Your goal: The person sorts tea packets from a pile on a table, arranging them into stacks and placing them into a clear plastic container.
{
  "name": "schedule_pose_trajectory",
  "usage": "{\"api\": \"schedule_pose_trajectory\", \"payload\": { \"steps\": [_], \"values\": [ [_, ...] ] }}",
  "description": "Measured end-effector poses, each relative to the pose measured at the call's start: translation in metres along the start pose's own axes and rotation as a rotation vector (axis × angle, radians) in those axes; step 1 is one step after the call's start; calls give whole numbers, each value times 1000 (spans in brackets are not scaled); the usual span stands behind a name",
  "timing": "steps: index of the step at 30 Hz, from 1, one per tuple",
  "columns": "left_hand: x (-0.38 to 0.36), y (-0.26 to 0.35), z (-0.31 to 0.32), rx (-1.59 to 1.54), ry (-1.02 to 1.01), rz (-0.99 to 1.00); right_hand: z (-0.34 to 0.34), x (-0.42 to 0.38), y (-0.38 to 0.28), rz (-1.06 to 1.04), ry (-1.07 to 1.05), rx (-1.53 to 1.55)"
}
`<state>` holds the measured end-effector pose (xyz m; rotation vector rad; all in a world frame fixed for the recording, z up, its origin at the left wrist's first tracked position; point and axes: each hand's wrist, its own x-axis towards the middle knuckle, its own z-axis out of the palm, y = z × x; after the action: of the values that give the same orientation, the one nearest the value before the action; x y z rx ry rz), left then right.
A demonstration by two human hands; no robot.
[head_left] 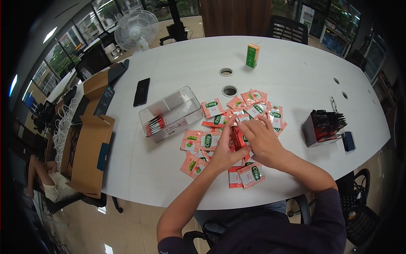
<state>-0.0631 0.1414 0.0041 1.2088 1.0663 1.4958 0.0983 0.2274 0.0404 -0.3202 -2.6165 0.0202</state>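
Near the middle of the white table [127, 169], my left hand [224, 150] is closed around a small bunch of red tea sachets [237, 139]. My right hand [265, 142] is bent over the same bunch, its fingers at the top and side; its fingertips are partly hidden. Under and around both hands lies a loose pile of pink and green Cozy tea sachets [211, 141], some face up, some turned over. Left of the pile is a clear plastic box [179, 108] with a row of sachets [155, 126] standing at its near left end.
A black phone [141, 92] lies beyond the box. A green drink carton [252, 56] stands at the back. To the right are a holder of dark packets [323, 127] and a small dark item [349, 141]. An open cardboard box [91, 146] and a seated person [53, 180] are at left.
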Motion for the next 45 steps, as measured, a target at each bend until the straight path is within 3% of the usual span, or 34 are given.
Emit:
{"api": "schedule_pose_trajectory", "payload": {
  "steps": [1, 5, 12, 13, 16, 17, 21, 24, 25, 31, 34, 37, 43, 45],
  "values": [
    [2, -1, -3, 191, 52, 64, -1, 6, -1, -9, 59, -61],
    [-5, 15, -13, 234, 146, 73, 7, 26, -7, -80, 98, -150],
    [-41, 25, -60, 242, 311, 39, 33, 79, -45, -235, 79, -98],
    [-50, 35, -62, 120, 324, -87, 42, 85, -51, -259, 68, -65],
    [-72, 38, -84, 82, 384, -64, 55, 106, -68, -363, 56, 9],
    [-78, 40, -87, 83, 419, 26, 59, 113, -73, -407, -3, -5],
    [-107, 41, -117, 23, 631, 60, 67, 145, -77, -298, 89, 519],
    [-126, 44, -138, 90, 775, 63, 82, 169, -66, -251, -10, 561],
    [-131, 47, -143, 87, 821, 26, 84, 173, -67, -260, -84, 532],
    [-147, 30, -154, 78, 927, 95, 118, 181, -75, -267, -35, 275],
    [-150, 27, -153, 92, 940, 129, 124, 186, -79, -257, 104, 288],
    [-151, 19, -157, 123, 934, 186, 121, 188, -83, -288, 37, 342],
    [-151, 19, -154, 176, 930, 180, 133, 193, -82, -248, 104, 297],
    [-152, 16, -155, 205, 924, 196, 133, 198, -81, -190, 11, 331]
  ]
}}
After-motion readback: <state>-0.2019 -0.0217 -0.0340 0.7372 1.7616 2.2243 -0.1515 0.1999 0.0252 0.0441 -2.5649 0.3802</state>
